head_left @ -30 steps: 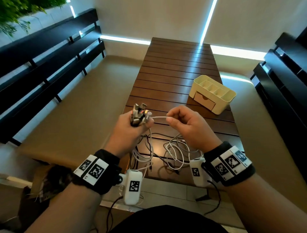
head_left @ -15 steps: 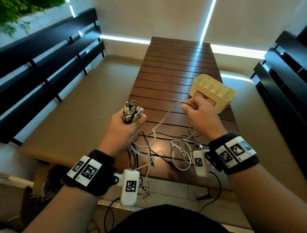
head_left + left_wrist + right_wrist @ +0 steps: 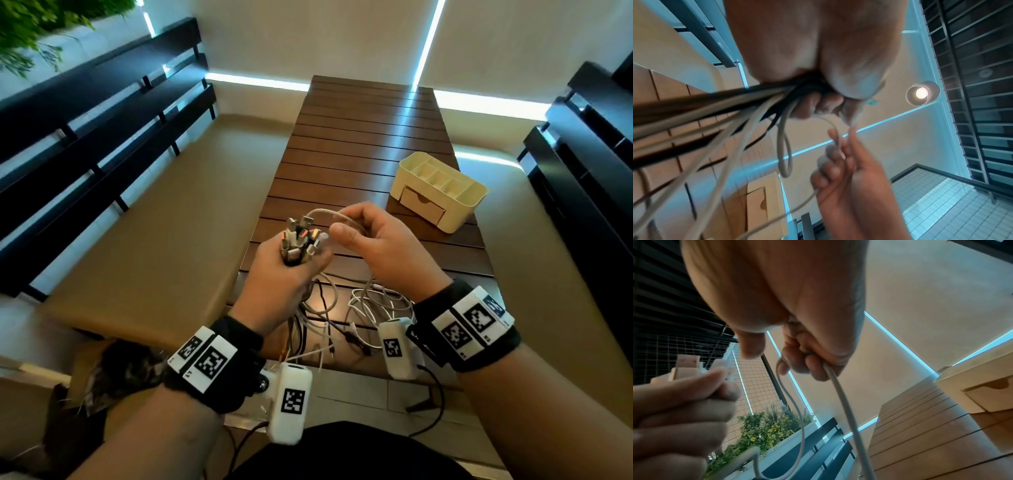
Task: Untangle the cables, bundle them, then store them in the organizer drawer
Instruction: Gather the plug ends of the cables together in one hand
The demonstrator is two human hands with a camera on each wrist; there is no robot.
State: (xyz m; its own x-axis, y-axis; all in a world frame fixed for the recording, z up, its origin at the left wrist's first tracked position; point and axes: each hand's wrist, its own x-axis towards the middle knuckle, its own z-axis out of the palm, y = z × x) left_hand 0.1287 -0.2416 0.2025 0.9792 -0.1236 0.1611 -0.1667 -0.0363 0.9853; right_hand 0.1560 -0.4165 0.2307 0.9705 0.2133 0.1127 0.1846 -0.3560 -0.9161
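My left hand (image 3: pixel 291 267) grips a bunch of cable ends (image 3: pixel 301 240) with the plugs sticking up above the fist. From the fist several white and black cables (image 3: pixel 715 113) hang down. My right hand (image 3: pixel 370 236) pinches a white cable (image 3: pixel 329 214) that loops from the bunch; the same white cable (image 3: pixel 838 394) runs through its curled fingers. Loose cable loops (image 3: pixel 370 308) lie tangled on the near end of the wooden table (image 3: pixel 359 137). The cream organizer (image 3: pixel 440 190) with its shut drawer (image 3: pixel 423 205) stands to the right, beyond my right hand.
Padded benches (image 3: pixel 154 222) run along both sides of the slatted table. Dark slatted backrests (image 3: pixel 85 120) rise at left and right. A planter with greenery (image 3: pixel 766 426) lies beyond the left bench.
My right hand, which had drawn the white cable out to the right toward the organizer, has come back to the plugs in my left hand. The left hand stays raised with the bunch.
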